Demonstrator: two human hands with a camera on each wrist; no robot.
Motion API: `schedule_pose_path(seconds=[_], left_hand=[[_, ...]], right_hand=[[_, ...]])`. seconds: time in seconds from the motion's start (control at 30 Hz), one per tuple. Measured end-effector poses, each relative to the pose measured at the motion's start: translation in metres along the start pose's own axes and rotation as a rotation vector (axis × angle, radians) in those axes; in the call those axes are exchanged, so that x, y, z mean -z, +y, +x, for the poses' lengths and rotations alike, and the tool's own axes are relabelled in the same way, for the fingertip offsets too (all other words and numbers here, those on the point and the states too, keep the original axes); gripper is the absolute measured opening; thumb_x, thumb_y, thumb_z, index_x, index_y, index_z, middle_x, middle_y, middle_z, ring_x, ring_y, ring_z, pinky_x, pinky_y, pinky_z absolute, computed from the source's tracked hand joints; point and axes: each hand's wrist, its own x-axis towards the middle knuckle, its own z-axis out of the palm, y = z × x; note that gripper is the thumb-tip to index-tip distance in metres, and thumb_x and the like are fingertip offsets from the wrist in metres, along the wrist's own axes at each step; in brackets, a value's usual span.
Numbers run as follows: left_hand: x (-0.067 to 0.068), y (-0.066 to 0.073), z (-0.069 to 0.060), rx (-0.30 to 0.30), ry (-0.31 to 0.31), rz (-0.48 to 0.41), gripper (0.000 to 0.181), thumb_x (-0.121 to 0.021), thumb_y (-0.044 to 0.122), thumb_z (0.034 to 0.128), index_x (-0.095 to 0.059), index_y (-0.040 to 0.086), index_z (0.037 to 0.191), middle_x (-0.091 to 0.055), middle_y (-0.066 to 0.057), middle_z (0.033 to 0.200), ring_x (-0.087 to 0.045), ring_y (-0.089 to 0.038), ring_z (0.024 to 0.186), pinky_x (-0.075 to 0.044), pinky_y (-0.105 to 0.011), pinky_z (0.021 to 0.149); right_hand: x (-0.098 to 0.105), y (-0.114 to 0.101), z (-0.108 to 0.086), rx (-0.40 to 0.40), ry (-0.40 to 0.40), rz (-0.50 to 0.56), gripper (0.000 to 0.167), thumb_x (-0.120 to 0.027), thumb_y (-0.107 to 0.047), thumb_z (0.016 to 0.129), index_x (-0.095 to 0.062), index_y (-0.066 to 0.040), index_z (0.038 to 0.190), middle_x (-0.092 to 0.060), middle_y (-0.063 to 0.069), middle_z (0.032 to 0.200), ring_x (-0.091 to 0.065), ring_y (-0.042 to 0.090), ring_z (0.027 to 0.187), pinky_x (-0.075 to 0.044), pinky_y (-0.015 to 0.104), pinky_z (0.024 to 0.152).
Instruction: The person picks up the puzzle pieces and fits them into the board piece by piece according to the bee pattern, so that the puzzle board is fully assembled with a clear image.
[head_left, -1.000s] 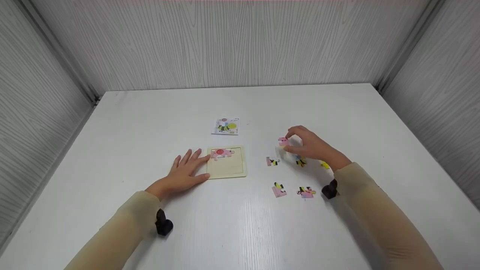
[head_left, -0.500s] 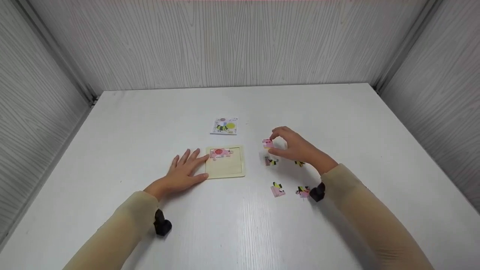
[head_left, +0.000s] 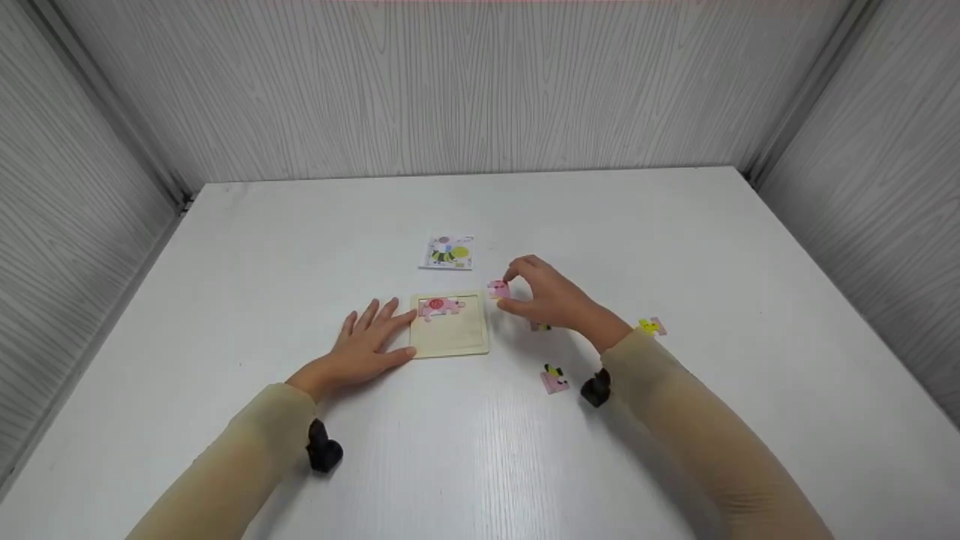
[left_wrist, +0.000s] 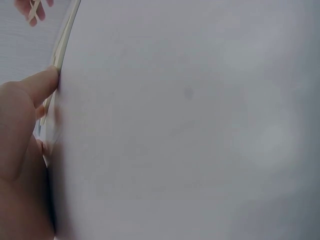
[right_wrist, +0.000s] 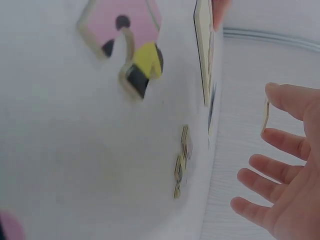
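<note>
The right hand [head_left: 553, 297] pinched a pink puzzle piece [head_left: 498, 289] by its edges between thumb and forefinger, above the desk [head_left: 450, 442], just right of the wooden tray [head_left: 454, 337]. The left hand [head_left: 361, 346], fingers spread, touched the tray's left side. Sound technique probably required a steady tray, a level piece, and outlines matched against the laid pieces [head_left: 441, 306] before pressing.

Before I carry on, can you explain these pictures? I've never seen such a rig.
There's no machine: this is bare-handed human work. The wide picture is taken from the head, the others from each wrist. On the white table lie a shallow tray with a pink puzzle section inside, a small printed square beyond it, and loose puzzle pieces to the right. The left hand lies spread against the tray's edge; the right hand pinches a pink piece above the table.
</note>
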Motion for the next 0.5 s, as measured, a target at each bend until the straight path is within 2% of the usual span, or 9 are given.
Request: schedule_pose_path(seconds=[0.2, 0.5], left_hand=[[0.000, 0.000, 0.000, 0.002, 0.002, 0.002, 0.068, -0.046, 0.053, 0.0919, -0.025, 0.021, 0.149, -0.004, -0.010, 0.156, 0.008, -0.032, 0.140, 0.012, -0.053, 0.106], [0.000, -0.001, 0.000, 0.005, -0.006, 0.014, 0.069, -0.044, 0.054, 0.0921, -0.024, 0.021, 0.149, -0.002, -0.010, 0.156, 0.009, -0.032, 0.140, 0.012, -0.053, 0.106]], right_hand=[[-0.011, -0.016, 0.009, -0.075, -0.025, -0.025, 0.041, -0.064, -0.038, 0.087, -0.053, -0.011, 0.116, -0.041, 0.005, 0.136, -0.040, 0.020, 0.125, -0.035, 0.036, 0.102], [-0.024, -0.029, 0.020, -0.109, -0.052, -0.056, 0.040, -0.065, -0.037, 0.086, -0.056, -0.010, 0.114, -0.045, 0.007, 0.132, -0.045, 0.020, 0.116, -0.038, 0.034, 0.100]])
